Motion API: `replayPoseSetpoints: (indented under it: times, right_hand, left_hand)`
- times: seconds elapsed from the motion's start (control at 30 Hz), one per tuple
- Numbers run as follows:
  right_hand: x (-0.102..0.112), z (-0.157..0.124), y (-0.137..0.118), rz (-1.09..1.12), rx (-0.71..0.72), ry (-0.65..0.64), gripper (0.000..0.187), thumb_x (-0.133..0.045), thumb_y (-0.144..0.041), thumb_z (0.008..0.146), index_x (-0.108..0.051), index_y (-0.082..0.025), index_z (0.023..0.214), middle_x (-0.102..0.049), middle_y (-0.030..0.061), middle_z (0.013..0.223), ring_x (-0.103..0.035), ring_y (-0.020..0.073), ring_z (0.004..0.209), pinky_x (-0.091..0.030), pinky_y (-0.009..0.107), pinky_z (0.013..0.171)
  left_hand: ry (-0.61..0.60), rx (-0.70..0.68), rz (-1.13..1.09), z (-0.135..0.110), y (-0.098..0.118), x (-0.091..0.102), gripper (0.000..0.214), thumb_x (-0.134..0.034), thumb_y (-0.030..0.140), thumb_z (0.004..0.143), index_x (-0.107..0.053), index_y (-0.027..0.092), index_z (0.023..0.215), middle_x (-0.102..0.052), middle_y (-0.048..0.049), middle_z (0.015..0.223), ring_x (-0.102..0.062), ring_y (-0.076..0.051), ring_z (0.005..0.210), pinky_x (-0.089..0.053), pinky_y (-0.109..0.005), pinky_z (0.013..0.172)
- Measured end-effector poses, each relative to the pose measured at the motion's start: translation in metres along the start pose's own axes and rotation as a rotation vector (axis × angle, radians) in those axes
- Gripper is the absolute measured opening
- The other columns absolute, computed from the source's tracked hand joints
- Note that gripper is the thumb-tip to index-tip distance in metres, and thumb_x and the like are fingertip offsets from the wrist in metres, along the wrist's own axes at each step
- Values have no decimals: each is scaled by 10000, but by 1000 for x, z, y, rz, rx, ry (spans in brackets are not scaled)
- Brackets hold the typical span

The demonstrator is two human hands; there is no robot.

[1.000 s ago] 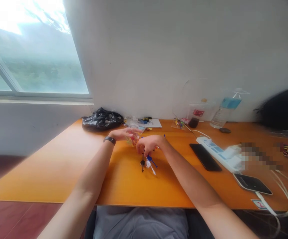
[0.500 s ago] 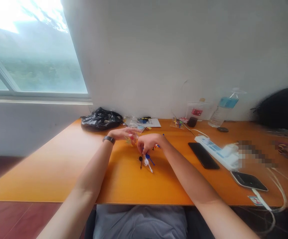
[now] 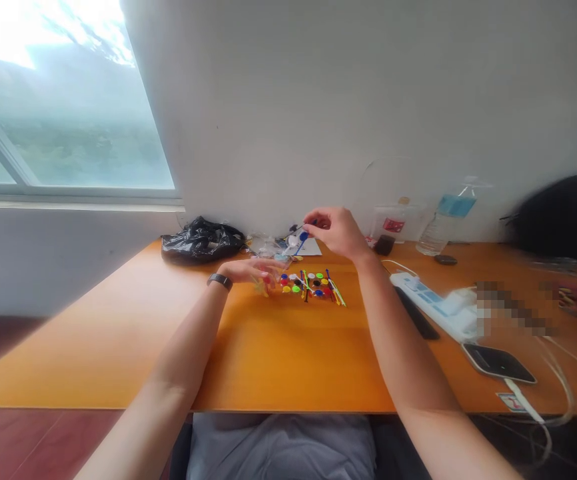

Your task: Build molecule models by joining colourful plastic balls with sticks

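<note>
My right hand (image 3: 337, 230) is raised over the back of the table, pinching a few thin plastic sticks with round discs (image 3: 303, 237), in black, white and blue. My left hand (image 3: 251, 270), with a dark band on its wrist, is low over the table, fingers stretched to the right. Under those fingers is a blurred bunch of yellow and red plastic pieces (image 3: 262, 287), seemingly held; the grip is partly hidden. To its right lie similar coloured sticks with discs (image 3: 318, 283), arranged in rows on the wooden table (image 3: 278, 360).
A black plastic bag (image 3: 202, 241), clear bags (image 3: 266, 245) and a white paper (image 3: 312, 248) lie at the back. On the right are a phone (image 3: 416, 313), a power strip (image 3: 433, 300), a white-edged device (image 3: 499, 362) with cables, and a water bottle (image 3: 438, 227). Another person's hand is blurred at far right.
My right hand has risen and moved back and right, lifting the black, white and blue sticks from near the table. The rows of coloured pieces are uncovered. My left hand has barely moved.
</note>
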State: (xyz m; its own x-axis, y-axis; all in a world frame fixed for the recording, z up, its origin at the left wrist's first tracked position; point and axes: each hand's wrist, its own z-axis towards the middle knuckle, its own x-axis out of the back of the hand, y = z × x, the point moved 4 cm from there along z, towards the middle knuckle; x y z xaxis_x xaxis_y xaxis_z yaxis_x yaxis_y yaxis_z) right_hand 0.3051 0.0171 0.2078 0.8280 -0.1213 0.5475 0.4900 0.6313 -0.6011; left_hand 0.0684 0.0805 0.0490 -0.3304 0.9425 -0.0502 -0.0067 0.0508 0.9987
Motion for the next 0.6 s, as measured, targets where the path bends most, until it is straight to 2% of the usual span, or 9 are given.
replayPoseSetpoints:
  times: [0.07,0.17,0.23,0.4,0.6]
  right_hand:
    - [0,3,1,49,2,129,285,-723,-435,873,-738,-162,953,-748,86,895,-710,211,814,-563,315,747]
    - [-8,5,5,48,5,197,307,-712,-461,889,-729,-162,958,-745,90,900,-714,208,817,-569,317,769]
    - [-14,5,6,10,23,193,278,-695,-435,903,-728,-163,950,-746,88,896,-705,200,812,-559,309,782]
    - [-23,3,8,-64,75,88,217,-647,-367,925,-735,-171,958,-741,63,851,-683,190,790,-531,289,781]
    - [-33,3,5,-118,39,62,194,-619,-329,930,-729,-176,976,-739,56,854,-661,183,781,-507,279,792]
  left_hand:
    - [-11,-15,20,2,3,-2,739,-800,365,901,-506,216,1562,-708,-215,1296,-748,-338,1066,-568,-445,902]
    - [-5,-30,23,6,5,-4,736,-806,369,892,-526,205,1552,-694,-221,1330,-754,-335,1049,-564,-419,882]
    - [0,-44,12,7,7,-6,741,-813,368,883,-535,198,1548,-699,-222,1323,-753,-343,1056,-563,-412,870]
    - [13,-87,-8,7,11,-10,771,-826,371,858,-541,173,1546,-728,-211,1262,-754,-357,1064,-563,-434,892]
    - [6,-91,-28,7,15,-15,728,-809,368,876,-557,182,1534,-725,-215,1271,-748,-338,1059,-564,-380,830]
